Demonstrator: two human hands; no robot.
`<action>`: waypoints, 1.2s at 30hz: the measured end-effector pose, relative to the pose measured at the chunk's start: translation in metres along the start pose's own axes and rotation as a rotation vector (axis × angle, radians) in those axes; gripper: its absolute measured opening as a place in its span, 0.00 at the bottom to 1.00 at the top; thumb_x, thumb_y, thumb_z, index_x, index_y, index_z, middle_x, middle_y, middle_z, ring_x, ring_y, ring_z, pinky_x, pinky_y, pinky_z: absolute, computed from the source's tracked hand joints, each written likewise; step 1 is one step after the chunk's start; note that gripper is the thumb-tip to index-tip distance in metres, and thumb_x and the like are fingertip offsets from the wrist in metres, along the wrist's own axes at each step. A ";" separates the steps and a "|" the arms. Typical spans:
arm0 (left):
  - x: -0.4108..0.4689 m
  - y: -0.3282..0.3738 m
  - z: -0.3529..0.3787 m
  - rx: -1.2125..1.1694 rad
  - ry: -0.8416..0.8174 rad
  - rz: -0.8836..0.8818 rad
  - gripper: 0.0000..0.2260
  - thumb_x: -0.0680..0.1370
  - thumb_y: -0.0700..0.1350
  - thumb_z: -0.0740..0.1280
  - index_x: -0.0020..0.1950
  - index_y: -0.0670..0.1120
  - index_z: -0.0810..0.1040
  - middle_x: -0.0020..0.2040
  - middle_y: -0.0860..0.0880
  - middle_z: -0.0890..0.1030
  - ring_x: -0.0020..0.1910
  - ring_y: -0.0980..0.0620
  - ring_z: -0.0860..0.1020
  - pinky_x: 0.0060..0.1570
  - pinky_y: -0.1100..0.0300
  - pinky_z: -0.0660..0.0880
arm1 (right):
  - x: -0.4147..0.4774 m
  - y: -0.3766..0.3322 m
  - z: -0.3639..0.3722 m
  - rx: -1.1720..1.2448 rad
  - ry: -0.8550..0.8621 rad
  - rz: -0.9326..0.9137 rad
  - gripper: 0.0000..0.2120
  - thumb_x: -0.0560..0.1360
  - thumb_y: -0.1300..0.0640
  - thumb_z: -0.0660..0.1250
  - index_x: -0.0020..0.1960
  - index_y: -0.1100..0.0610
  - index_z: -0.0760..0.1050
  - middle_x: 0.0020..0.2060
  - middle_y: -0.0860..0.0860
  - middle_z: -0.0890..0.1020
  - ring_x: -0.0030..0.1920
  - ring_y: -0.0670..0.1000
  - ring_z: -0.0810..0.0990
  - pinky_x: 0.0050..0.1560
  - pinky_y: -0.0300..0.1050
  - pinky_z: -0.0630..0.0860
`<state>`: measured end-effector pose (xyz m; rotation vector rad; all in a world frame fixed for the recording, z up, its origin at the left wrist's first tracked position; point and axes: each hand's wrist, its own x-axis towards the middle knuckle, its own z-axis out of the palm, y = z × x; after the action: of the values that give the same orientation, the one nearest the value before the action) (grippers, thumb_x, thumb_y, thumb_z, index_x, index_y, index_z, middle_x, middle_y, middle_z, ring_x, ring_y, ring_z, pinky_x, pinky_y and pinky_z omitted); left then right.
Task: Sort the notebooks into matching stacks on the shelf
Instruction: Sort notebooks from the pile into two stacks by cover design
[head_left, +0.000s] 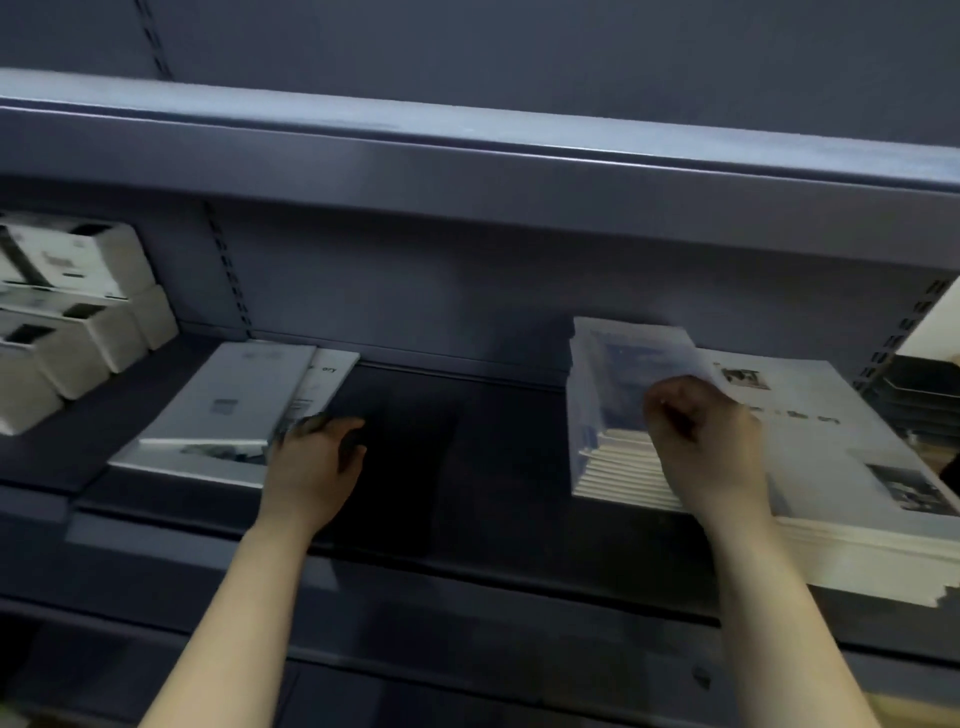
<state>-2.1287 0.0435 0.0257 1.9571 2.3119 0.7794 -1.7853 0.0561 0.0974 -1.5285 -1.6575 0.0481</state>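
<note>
Shelf (405, 441) carries 3 stacks; left hand (311, 462) grip clutches the grey stack (228, 400) corner, right hand (701, 441) grip pinches the blue stack (608, 457) top notebook (634, 358).

Dim light falls on a dark blue-grey metal shelving unit (405, 441): plain back panel (415, 291), slotted uprights (228, 280), upper shelf (467, 171) overhead.

Only the letters "ory" can be read, on a white notebook (332, 376) at left. Print on the other covers (810, 415) and the boxes (78, 260) is too blurred.
</note>
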 end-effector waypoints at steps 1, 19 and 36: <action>0.002 -0.014 -0.005 0.026 0.034 -0.015 0.15 0.76 0.45 0.68 0.62 0.46 0.78 0.59 0.43 0.79 0.59 0.39 0.75 0.59 0.45 0.71 | -0.004 -0.009 0.007 -0.023 -0.018 -0.023 0.07 0.76 0.60 0.66 0.42 0.48 0.76 0.36 0.44 0.77 0.36 0.45 0.73 0.39 0.38 0.67; 0.057 -0.142 -0.052 0.120 -0.090 -0.582 0.47 0.62 0.70 0.71 0.70 0.40 0.68 0.68 0.34 0.69 0.66 0.34 0.66 0.63 0.44 0.65 | -0.045 -0.073 0.093 -0.052 -0.200 0.028 0.08 0.75 0.61 0.68 0.51 0.51 0.79 0.43 0.46 0.81 0.41 0.44 0.76 0.45 0.38 0.69; 0.070 -0.140 -0.047 -1.267 0.012 -0.166 0.07 0.77 0.34 0.64 0.50 0.45 0.74 0.50 0.46 0.80 0.46 0.44 0.81 0.32 0.55 0.80 | -0.073 -0.072 0.127 0.135 -0.291 0.258 0.06 0.75 0.56 0.69 0.42 0.46 0.79 0.33 0.42 0.82 0.34 0.41 0.81 0.38 0.36 0.73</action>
<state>-2.2875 0.0792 0.0350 1.1165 1.2570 1.6264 -1.9264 0.0408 0.0173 -1.6812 -1.6281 0.5324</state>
